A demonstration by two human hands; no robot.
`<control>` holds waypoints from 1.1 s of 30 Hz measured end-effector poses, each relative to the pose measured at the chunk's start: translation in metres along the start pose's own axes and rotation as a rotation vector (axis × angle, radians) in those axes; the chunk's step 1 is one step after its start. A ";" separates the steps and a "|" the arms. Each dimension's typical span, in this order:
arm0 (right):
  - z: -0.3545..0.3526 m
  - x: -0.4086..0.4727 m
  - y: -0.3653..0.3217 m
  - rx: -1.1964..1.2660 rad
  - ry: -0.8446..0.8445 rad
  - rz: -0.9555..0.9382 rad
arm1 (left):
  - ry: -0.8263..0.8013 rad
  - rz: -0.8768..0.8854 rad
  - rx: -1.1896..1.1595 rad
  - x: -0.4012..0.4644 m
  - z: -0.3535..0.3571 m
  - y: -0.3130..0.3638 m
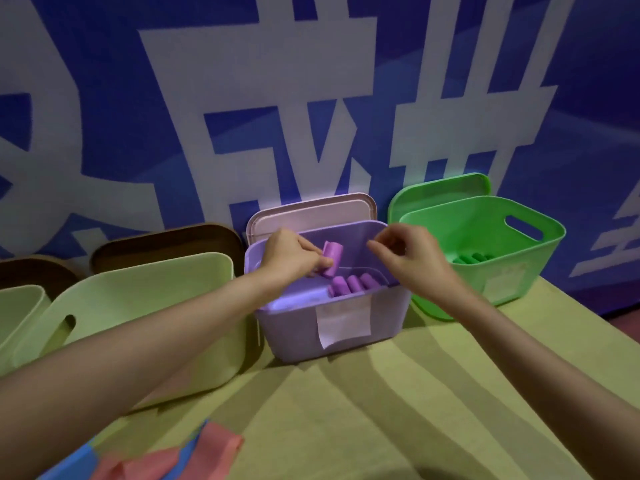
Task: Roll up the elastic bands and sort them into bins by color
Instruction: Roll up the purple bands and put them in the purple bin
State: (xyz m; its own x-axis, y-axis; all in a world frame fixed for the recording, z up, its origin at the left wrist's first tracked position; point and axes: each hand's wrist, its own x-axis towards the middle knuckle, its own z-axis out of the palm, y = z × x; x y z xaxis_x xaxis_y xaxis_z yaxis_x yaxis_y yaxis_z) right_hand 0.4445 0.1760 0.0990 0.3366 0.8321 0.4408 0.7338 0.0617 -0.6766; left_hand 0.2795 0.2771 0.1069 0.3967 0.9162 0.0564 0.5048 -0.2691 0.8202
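Note:
My left hand (pixel 292 256) pinches a rolled purple band (pixel 331 257) and holds it over the open purple bin (pixel 294 334). Several rolled purple bands (pixel 351 285) lie in a row on the bin's floor. My right hand (pixel 408 254) hovers over the bin's right side with its fingers loosely curled and nothing in them. Unrolled pink bands (pixel 207 452) and a blue band (pixel 74 460) lie in a heap at the table's near left edge.
A pale yellow-green bin (pixel 138 306) stands left of the purple one, with another (pixel 17 313) at the far left. A green bin (pixel 512 268) at the right holds rolled green bands (pixel 472 258). Lids lean against the blue-and-white wall behind the bins. The table has an olive cloth (pixel 381 410).

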 end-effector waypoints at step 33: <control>0.015 -0.006 0.011 -0.250 -0.140 -0.015 | -0.279 -0.389 0.291 0.044 0.042 -0.032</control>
State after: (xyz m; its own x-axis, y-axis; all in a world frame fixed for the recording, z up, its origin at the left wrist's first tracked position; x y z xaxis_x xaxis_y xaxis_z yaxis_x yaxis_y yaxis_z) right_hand 0.4418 0.1799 0.0800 0.2523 0.9012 0.3524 0.8665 -0.0483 -0.4967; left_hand 0.3135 0.3138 0.0596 0.3067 0.8618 -0.4039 0.8296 -0.0341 0.5573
